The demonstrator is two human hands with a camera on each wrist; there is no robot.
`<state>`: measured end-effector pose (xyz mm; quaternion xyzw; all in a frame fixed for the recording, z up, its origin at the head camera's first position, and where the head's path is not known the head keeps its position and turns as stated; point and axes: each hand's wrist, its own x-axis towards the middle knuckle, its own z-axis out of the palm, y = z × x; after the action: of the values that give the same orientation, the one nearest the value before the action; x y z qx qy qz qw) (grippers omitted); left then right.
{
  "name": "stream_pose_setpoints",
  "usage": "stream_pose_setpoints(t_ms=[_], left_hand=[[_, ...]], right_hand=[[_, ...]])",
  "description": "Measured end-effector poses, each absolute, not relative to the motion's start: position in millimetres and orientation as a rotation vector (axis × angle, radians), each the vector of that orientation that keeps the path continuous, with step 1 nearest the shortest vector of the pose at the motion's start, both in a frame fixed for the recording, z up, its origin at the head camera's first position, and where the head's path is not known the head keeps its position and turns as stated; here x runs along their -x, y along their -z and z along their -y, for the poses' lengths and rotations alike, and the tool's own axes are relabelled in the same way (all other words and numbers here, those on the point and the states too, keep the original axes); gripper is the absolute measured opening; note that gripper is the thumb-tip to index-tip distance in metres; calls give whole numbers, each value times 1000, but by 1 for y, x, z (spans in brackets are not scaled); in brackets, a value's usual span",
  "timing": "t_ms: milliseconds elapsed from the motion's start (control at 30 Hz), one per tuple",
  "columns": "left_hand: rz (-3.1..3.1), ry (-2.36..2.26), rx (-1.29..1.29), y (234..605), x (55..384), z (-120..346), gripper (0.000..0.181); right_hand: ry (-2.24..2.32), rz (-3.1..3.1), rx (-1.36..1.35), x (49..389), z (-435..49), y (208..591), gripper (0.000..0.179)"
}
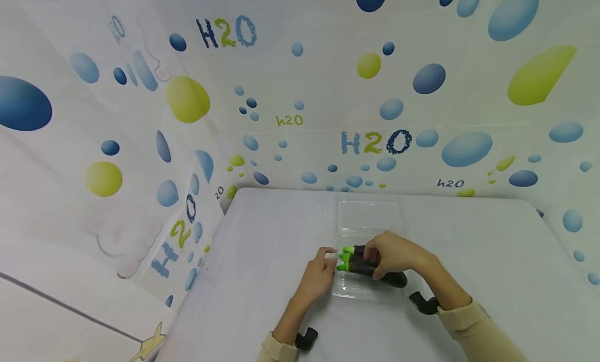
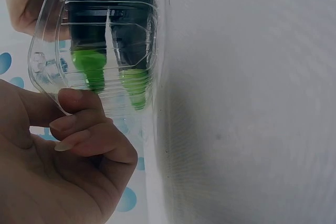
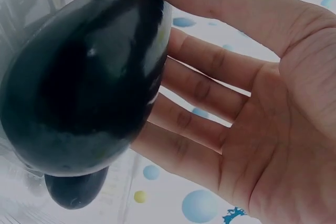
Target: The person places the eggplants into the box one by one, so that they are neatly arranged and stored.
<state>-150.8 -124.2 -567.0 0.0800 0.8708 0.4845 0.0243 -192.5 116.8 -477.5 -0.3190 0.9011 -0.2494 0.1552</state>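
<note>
Dark, glossy eggplants with bright green caps lie side by side at a clear plastic container (image 1: 347, 290). My right hand (image 1: 396, 253) holds the nearest eggplant (image 1: 395, 279) from above, thumb on the near side and fingers across the far side. In the right wrist view, the rounded end of this eggplant (image 3: 84, 82) fills the left, and a smaller eggplant end (image 3: 76, 191) shows below it. My left hand (image 1: 320, 276) pinches the container's left rim, beside the green caps. Seen from the left wrist, two eggplants (image 2: 88, 32) show through the ribbed plastic wall (image 2: 47, 59).
The container's clear lid (image 1: 367, 214) lies folded open on the far side. A white table (image 1: 262, 237) spreads under everything. Behind it and on the left hang white sheets (image 1: 323, 80) with blue and green dots. Black curved pieces (image 1: 424, 303) sit at both wrists.
</note>
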Motion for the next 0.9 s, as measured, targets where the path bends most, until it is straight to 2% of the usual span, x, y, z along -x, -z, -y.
stream_pose_setpoints(t_ms=[433, 733, 900], left_hand=[[-2707, -1507, -250, 566, 151, 123, 32], [-2700, -1505, -248, 566, 152, 122, 33], [-2701, -1506, -246, 566, 152, 122, 32]], right_hand=[[525, -2691, 816, 179, -104, 482, 32], [333, -2789, 855, 169, -92, 490, 22], [268, -2835, 924, 167, -93, 495, 23]])
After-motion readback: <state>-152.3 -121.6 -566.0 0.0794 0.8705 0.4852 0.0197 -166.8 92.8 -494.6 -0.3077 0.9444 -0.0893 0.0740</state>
